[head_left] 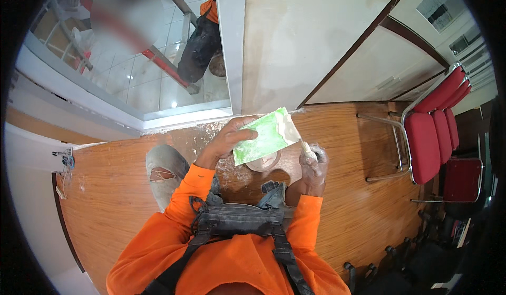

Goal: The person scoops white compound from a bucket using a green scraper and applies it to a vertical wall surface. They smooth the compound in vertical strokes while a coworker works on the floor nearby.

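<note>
My left hand (pixel 234 136) is closed on the left edge of a flat green rectangular board (pixel 259 141), its thumb lying on top. White paste that looks like putty (pixel 288 129) covers the board's right end. My right hand (pixel 313 166), smeared white, grips the pale, paste-coated handle of a putty knife (pixel 307 150). The knife's blade reaches up to the board's right edge; its thin tip is hard to make out. Below the board, partly hidden by it, a round tub (pixel 265 161) with whitish contents stands on the floor between my knees.
White splatter marks the wooden floor (pixel 358 152) along the wall base. Ahead are a pale wall panel (pixel 290 42) and a glass pane, behind which a person in dark trousers (pixel 201 50) is near a ladder (pixel 158 65). Red chairs (pixel 424 142) stand at right, loose cables (pixel 67 163) at left.
</note>
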A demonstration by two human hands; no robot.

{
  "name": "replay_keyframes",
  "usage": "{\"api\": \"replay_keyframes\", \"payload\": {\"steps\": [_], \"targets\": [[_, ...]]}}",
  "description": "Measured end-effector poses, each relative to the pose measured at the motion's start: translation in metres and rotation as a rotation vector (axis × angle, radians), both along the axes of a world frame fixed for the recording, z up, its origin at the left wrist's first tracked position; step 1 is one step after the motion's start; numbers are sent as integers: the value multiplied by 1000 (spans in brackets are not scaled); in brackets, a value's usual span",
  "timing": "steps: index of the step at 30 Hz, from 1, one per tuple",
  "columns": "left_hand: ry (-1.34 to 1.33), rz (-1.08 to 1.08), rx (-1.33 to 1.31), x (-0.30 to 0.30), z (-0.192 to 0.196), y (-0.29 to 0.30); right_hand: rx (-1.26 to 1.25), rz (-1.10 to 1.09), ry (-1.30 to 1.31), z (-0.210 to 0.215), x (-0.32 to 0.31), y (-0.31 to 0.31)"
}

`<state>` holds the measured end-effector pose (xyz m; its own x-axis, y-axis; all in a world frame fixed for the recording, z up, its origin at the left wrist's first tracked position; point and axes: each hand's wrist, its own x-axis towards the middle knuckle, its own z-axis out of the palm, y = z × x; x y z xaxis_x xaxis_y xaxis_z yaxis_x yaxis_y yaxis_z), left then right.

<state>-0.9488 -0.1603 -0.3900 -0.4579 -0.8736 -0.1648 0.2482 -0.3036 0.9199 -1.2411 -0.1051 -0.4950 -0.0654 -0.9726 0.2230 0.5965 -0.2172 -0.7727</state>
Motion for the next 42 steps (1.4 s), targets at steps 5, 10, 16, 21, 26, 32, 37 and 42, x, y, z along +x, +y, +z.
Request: {"api": "replay_keyframes", "payload": {"steps": [5,10,16,21,26,32,37,42], "targets": [[57,-59,-43,2,12,2,-67,-121,417,12,-14,7],[-36,-122,-142,9,23,1,284,-114,578,2,11,20],[20,-32,-103,-2,7,-11,522,-268,1086,-139,42,16],[33,151,-17,0,-17,-8,950,273,1492,-169,74,22],[7,278,-63,-24,15,-10,319,67,966,-84,66,4],[27,308,-211,-65,49,-18,-302,14,195,120,101,-29],[-158,194,-343,-62,98,-29,-332,-4,180,176,97,-33],[-614,72,-842,-43,185,-40,-472,-178,85,222,73,-60]]}}
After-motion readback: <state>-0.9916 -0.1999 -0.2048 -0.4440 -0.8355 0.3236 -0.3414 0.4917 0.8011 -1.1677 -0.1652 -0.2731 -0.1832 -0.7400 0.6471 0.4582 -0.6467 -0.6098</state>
